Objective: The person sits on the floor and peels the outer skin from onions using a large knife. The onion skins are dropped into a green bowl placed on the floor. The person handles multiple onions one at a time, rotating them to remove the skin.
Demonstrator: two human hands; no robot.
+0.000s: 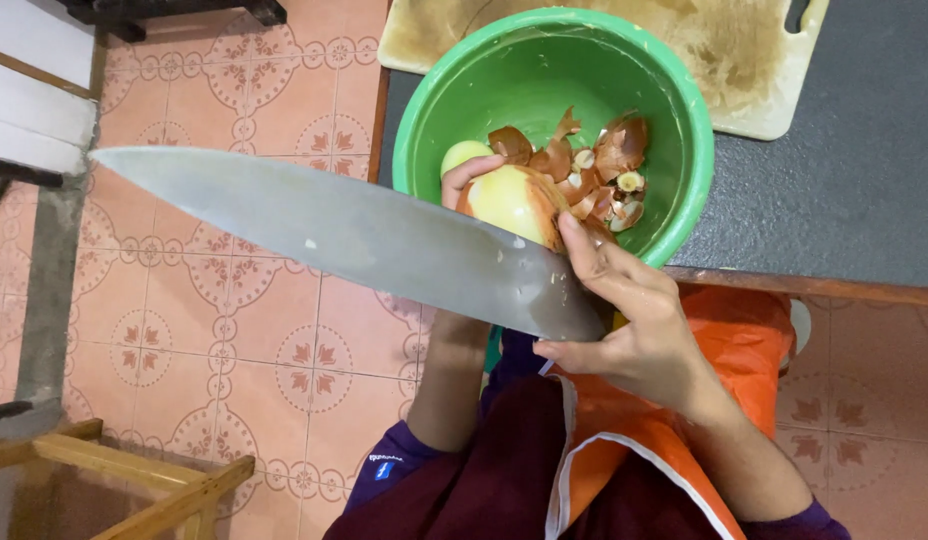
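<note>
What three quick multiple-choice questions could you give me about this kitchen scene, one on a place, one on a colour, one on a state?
1. Where do the brown onion skins lie?
A. on the tiled floor
B. in the round green plastic bowl
C. on the pale cutting board

2. What colour is the apron?
A. orange
B. blue
C. white

3. What state is the yellow-white onion in?
A. sliced into rings
B. unpeeled
C. partly peeled

Answers:
1 B, the skins are piled inside the bowl.
2 A, orange cloth with a white edge.
3 C, bare flesh shows while brown skin clings where the right hand, holding the large steel knife, meets it; the left hand grips the onion.
</note>
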